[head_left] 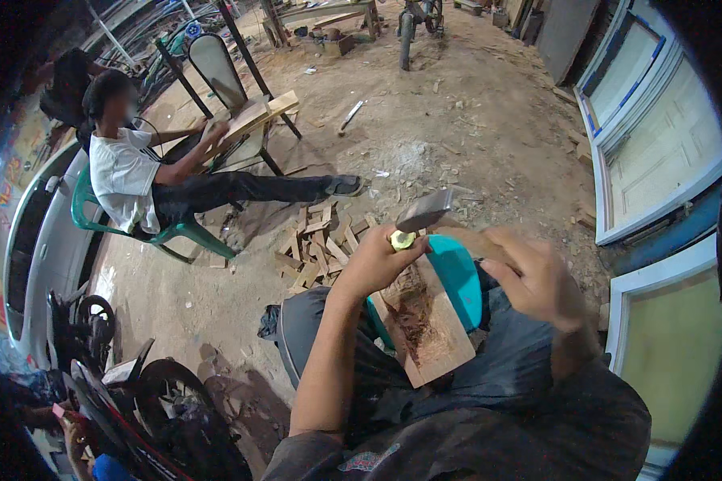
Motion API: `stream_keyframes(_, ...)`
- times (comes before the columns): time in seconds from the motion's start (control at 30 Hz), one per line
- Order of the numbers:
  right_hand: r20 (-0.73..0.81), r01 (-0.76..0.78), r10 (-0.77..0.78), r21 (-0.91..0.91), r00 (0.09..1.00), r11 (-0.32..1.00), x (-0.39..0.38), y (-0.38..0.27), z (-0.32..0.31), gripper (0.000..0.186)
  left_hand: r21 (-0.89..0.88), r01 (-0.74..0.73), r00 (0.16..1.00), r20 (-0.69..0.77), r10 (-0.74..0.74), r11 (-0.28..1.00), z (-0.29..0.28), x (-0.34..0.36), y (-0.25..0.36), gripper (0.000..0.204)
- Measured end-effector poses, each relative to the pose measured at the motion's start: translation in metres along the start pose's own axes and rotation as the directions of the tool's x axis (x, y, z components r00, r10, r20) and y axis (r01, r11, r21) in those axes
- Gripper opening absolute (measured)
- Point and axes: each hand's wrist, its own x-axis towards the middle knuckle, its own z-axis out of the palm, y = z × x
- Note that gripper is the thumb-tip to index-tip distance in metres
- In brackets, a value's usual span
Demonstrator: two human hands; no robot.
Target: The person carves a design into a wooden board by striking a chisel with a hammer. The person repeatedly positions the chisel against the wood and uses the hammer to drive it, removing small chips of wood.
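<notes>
My left hand grips a chisel with a yellow-green butt end, set against a wooden block that lies on my lap. The block's top shows a rough carved hollow with reddish chips. My right hand holds the wooden handle of a hammer, its grey steel head raised just above the chisel's butt. A teal plastic seat edge shows beside the block, between my hands.
A pile of small wood offcuts lies on the dirt floor ahead. Another person sits on a green plastic chair at left, holding boards. White door frames lean at right. A motorbike stands at lower left.
</notes>
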Motion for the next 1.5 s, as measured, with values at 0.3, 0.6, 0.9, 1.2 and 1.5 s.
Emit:
stream_keyframes(0.3, -0.033, -0.006, 0.006, -0.001, 0.999, 1.000, 0.002, 0.009, 0.008, 0.031, 0.021, 0.025, 0.999, 0.025, -0.026, 0.999, -0.001, 0.001, 0.003, 0.026)
stream_keyframes(0.6, 0.041, 0.000, 0.001, -0.037, 0.999, 0.999, 0.001, 0.016, 0.014, 0.033, 0.194, 0.076, 0.996, 0.024, -0.082, 0.978, -0.002, 0.001, 0.013, 0.021)
stream_keyframes(0.9, 0.031, 0.005, -0.005, 0.001, 0.999, 1.000, 0.004, 0.015, 0.016, 0.031, 0.137, 0.070, 0.960, -0.279, -0.029, 0.988, 0.019, 0.006, 0.002, 0.025)
stream_keyframes(1.2, -0.097, -0.045, 0.055, 0.107, 0.994, 0.993, -0.005, 0.006, 0.006, 0.031, 0.124, 0.076, 0.991, -0.122, -0.061, 0.989, 0.009, 0.005, 0.003, 0.028)
stream_keyframes(1.5, 0.005, -0.099, 0.100, -0.036, 0.995, 0.994, -0.005, 0.008, 0.004, 0.031, 0.202, 0.090, 0.991, -0.114, -0.067, 0.975, 0.009, 0.004, 0.003, 0.033)
